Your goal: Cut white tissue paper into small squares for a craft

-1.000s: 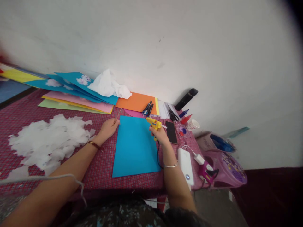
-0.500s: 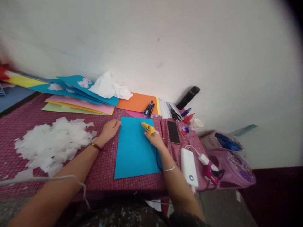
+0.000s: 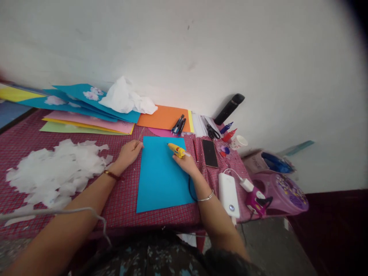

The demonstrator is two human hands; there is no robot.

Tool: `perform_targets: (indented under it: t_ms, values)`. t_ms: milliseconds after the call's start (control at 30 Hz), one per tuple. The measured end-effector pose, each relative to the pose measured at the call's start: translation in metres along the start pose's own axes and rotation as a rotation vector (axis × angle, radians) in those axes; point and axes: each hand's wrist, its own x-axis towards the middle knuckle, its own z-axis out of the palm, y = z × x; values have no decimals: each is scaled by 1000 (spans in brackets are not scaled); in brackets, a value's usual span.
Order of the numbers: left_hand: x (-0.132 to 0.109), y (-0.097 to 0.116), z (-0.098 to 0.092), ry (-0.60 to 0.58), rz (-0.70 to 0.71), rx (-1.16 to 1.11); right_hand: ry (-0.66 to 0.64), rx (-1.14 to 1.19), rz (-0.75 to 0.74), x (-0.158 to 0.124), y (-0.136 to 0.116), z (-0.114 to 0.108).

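A blue sheet of paper (image 3: 161, 180) lies flat on the red checked cloth (image 3: 123, 199). My right hand (image 3: 185, 163) is wrapped round a yellow glue gun (image 3: 176, 150) above the upper right part of the sheet, its dark tip pointing up and left. By the sheet's upper left edge, my left hand (image 3: 130, 151) has its fingers pinched on a thin stick (image 3: 141, 133) that points upward. To the left of that hand spreads a heap of white paper pieces (image 3: 57, 172).
Coloured sheets (image 3: 86, 122) and crumpled white tissue (image 3: 123, 97) lie along the wall. On the right are a phone (image 3: 209, 153), scissors (image 3: 212, 132), a white power bank (image 3: 229, 195), glue bottles (image 3: 229, 135) and a paper cup (image 3: 239, 142). A pale cable (image 3: 71, 210) crosses my left forearm.
The whole view has shifted slightly, so the table's things sit a little higher and mostly further left. Both hands keep their holds, with the glue gun still over the blue sheet.
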Motion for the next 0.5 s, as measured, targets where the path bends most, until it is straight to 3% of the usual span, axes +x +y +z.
perform_targets:
  t_ms: [300,500]
  values:
    - [1,-4,0,-13,1,25,28,107,16,3,1,0]
    - [1,-6,1,-4,10,13,68,49,-24,5,9,3]
